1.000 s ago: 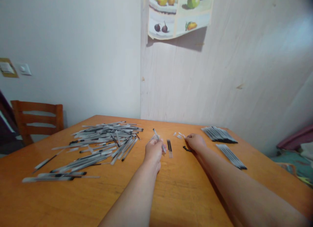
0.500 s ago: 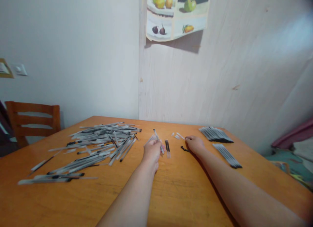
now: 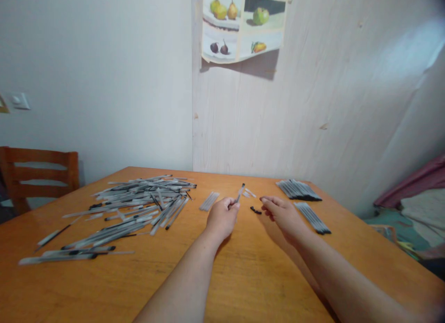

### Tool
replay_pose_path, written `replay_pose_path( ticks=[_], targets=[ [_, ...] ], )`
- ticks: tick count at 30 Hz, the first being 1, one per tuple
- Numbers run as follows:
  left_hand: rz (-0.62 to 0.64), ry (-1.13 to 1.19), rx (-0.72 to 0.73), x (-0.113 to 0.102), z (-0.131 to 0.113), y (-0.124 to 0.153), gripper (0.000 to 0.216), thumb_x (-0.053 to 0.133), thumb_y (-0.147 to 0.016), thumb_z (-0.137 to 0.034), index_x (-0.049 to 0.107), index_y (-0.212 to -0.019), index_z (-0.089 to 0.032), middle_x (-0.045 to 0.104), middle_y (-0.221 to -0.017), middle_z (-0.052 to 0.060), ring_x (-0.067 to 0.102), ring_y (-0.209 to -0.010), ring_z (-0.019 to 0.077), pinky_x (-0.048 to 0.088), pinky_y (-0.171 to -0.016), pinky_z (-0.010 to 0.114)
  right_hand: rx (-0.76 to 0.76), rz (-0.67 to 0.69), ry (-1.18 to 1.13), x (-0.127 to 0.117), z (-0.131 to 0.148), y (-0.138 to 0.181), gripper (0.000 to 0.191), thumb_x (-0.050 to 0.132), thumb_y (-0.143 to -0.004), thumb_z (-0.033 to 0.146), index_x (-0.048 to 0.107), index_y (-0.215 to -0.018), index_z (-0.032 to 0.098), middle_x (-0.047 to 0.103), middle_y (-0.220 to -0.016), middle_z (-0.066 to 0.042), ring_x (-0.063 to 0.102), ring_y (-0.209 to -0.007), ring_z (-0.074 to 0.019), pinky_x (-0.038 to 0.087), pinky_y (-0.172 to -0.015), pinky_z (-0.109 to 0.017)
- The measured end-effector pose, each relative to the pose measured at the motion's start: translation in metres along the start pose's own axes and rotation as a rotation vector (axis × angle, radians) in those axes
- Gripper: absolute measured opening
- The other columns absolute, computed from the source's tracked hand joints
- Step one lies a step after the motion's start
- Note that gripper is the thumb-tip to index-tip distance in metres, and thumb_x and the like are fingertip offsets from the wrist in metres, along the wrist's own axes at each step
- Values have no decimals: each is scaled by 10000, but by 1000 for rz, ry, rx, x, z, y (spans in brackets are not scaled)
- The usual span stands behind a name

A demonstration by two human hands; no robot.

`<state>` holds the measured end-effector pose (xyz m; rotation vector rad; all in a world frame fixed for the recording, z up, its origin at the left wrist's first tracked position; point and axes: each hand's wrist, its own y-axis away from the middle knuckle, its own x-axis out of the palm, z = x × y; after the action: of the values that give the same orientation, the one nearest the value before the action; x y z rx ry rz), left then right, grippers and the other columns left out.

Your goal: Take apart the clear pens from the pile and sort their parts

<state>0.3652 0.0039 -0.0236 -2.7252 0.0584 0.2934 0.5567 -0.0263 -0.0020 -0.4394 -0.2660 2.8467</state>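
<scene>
My left hand is closed around a slim clear pen, its dark end pointing up and away from me. My right hand hovers a short way to the right, thumb and forefinger pinched together. Something dark and tiny may be at those fingertips, but I cannot make it out. Between the hands lie small black pieces on the table, with small whitish pieces just behind them. Several clear tubes rest side by side beyond my left hand.
A large loose heap of pens and pen parts spreads over the left of the wooden table. Two neat rows of pens lie at right, a larger one behind a smaller one. A wooden chair stands at far left.
My left hand has risen from the clear tubes and moved right with the pen. My right hand has lifted off the table by the whitish pieces. The view has turned slightly right.
</scene>
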Motion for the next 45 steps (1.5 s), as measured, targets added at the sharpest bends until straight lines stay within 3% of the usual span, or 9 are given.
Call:
replay_pose_path(
  ticks=[4,9,13,16,18,23,28,36,45],
  targets=[
    [107,-294,239,-3,-7,9,135,588,-857,-297,715,-850,-249,699,-832,43,590,-746,190,382,-660,272,-69,53,-77,3,16,21,436,545,-847,577,653,-834,154,623,-703,-34,510,-589,-131,356,-509,-242],
    [236,-605,327,-3,-20,19,187,514,-912,-290,699,-921,-262,701,-926,39,603,-851,205,378,-759,321,-118,80,-168,11,18,27,407,580,-843,568,641,-841,165,634,-698,-21,487,-551,-110,338,-478,-229],
    [93,-625,355,-2,-23,19,198,600,-863,-280,666,-1048,-256,675,-1037,65,572,-1009,236,375,-875,362,-49,34,-231,13,16,24,325,655,-812,486,641,-765,165,623,-635,-7,484,-525,-95,363,-468,-210],
    [-115,-539,334,-3,-23,17,262,653,-822,-287,628,-1073,-217,645,-1094,93,548,-1046,247,373,-912,377,52,-44,-390,12,15,22,213,700,-793,368,654,-815,162,668,-698,-22,551,-577,-92,438,-513,-186],
    [-143,-432,279,-2,-21,15,142,617,-849,-313,635,-938,-204,653,-992,87,566,-968,235,393,-868,364,123,-55,-523,13,15,22,152,709,-785,285,656,-855,161,697,-765,-37,596,-625,-90,484,-555,-170],
    [97,157,1,11,-18,14,242,601,-858,-410,659,-884,-176,688,-900,77,610,-826,196,432,-771,309,212,70,-758,22,15,29,75,717,-780,183,663,-823,154,712,-800,-47,649,-684,-89,547,-632,-159],
    [121,568,-200,15,-21,17,344,652,-819,-474,655,-965,-162,698,-902,64,604,-801,160,429,-761,278,233,191,-824,33,15,37,61,695,-828,195,683,-852,140,718,-812,-51,652,-671,-80,550,-622,-151],
    [127,634,-264,8,-18,13,299,634,-843,-464,628,-920,-176,690,-907,52,603,-824,146,410,-712,252,391,267,-732,34,9,36,331,492,-958,379,637,-815,119,662,-610,-64,557,-427,-90,373,-355,-158],
    [129,660,-264,8,-20,13,315,683,-795,-471,606,-841,-169,700,-833,56,616,-731,132,405,-651,237,198,302,-627,35,6,39,291,619,-882,413,620,-782,139,618,-615,-6,489,-464,-54,337,-413,-152]
  ],
)
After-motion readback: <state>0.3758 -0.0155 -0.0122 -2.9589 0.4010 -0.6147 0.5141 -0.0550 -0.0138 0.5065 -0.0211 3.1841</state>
